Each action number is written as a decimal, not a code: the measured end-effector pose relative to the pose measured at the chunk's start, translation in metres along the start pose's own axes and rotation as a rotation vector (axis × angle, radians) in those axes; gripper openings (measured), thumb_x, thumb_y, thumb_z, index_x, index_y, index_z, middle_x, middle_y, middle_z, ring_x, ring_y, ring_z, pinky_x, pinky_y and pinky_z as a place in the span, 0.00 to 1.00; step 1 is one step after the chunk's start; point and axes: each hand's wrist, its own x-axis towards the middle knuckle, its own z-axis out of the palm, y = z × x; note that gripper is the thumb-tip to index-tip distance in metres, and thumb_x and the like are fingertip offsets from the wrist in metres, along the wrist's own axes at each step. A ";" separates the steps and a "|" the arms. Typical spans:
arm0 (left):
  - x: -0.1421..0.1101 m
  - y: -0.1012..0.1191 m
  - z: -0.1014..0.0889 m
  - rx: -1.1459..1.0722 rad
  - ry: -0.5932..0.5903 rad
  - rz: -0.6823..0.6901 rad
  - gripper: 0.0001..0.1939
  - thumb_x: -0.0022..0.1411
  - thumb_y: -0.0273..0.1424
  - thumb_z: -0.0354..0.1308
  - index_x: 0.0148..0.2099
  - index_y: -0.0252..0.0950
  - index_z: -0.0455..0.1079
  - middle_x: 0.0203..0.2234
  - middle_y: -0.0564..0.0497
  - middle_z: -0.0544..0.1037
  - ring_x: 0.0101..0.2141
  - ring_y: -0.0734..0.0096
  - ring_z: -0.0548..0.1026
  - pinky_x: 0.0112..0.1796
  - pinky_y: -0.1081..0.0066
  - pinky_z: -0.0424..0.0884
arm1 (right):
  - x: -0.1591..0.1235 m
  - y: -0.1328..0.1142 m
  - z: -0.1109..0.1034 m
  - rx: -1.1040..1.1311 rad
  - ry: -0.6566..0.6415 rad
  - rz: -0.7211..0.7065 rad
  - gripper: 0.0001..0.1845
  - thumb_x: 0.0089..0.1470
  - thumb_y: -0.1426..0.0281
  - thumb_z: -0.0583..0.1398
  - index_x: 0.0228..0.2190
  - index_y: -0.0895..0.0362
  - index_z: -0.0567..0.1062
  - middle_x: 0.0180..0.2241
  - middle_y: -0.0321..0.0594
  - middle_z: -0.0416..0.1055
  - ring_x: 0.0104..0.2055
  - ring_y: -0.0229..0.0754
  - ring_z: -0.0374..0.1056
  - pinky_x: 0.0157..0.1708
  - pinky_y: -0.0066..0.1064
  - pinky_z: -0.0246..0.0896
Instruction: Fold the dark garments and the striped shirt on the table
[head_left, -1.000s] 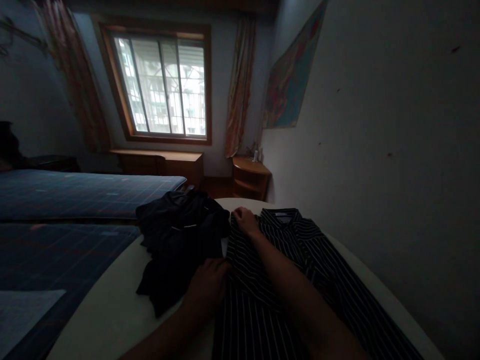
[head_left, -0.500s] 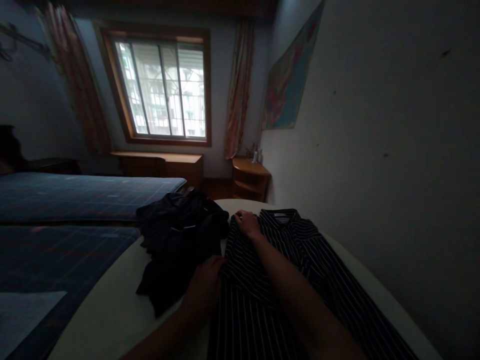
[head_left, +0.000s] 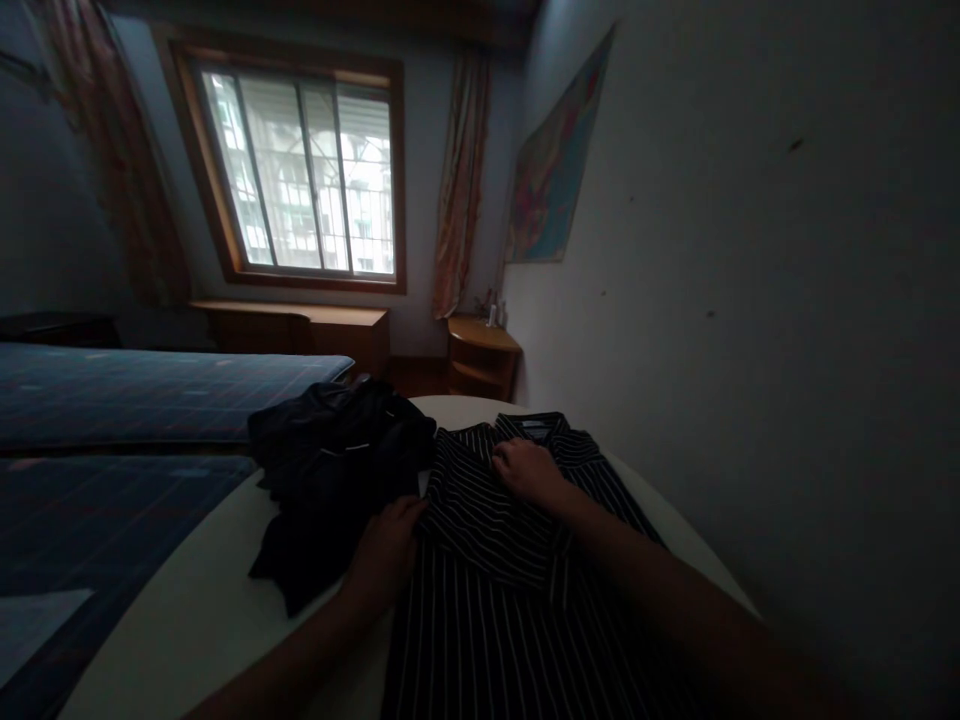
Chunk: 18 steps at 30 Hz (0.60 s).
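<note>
A dark shirt with thin white stripes (head_left: 487, 560) lies spread on a white round table (head_left: 202, 610), collar away from me. My left hand (head_left: 382, 555) rests on the shirt's left edge, fingers curled onto the cloth. My right hand (head_left: 529, 470) presses down near the collar, fingers bent on the folded-over sleeve. A heap of black clothes (head_left: 330, 470) lies just left of the shirt, touching it.
The grey wall (head_left: 750, 300) runs close along the right of the table. A bed with a blue checked cover (head_left: 135, 400) stands to the left. Behind are a window (head_left: 300, 175), a wooden desk (head_left: 300, 325), a corner shelf (head_left: 480, 350) and a map (head_left: 551, 175).
My right hand has moved from the shirt's left shoulder inward to the area below the collar, bringing the sleeve fold over. The left hand stays at the left edge. My head turned slightly right.
</note>
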 end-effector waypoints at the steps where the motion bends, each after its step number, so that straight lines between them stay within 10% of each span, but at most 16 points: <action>1: 0.001 0.000 -0.001 0.008 0.003 0.000 0.32 0.57 0.14 0.46 0.62 0.36 0.65 0.59 0.45 0.69 0.56 0.64 0.68 0.56 0.63 0.63 | -0.013 0.006 0.000 -0.017 -0.025 -0.011 0.24 0.64 0.55 0.50 0.51 0.53 0.75 0.56 0.50 0.69 0.60 0.56 0.60 0.60 0.52 0.46; 5: 0.003 0.005 -0.006 0.054 0.004 0.012 0.32 0.58 0.14 0.45 0.63 0.34 0.64 0.59 0.44 0.68 0.56 0.63 0.68 0.56 0.64 0.63 | -0.052 0.029 0.011 -0.078 -0.144 -0.026 0.36 0.62 0.45 0.45 0.64 0.49 0.60 0.68 0.47 0.51 0.71 0.61 0.36 0.64 0.59 0.19; 18: 0.036 0.003 -0.005 0.055 0.016 0.055 0.29 0.59 0.14 0.45 0.61 0.34 0.67 0.56 0.42 0.71 0.56 0.66 0.68 0.57 0.66 0.61 | -0.046 0.049 0.034 0.073 -0.193 0.172 0.38 0.62 0.42 0.40 0.67 0.45 0.50 0.71 0.38 0.38 0.71 0.61 0.31 0.64 0.60 0.25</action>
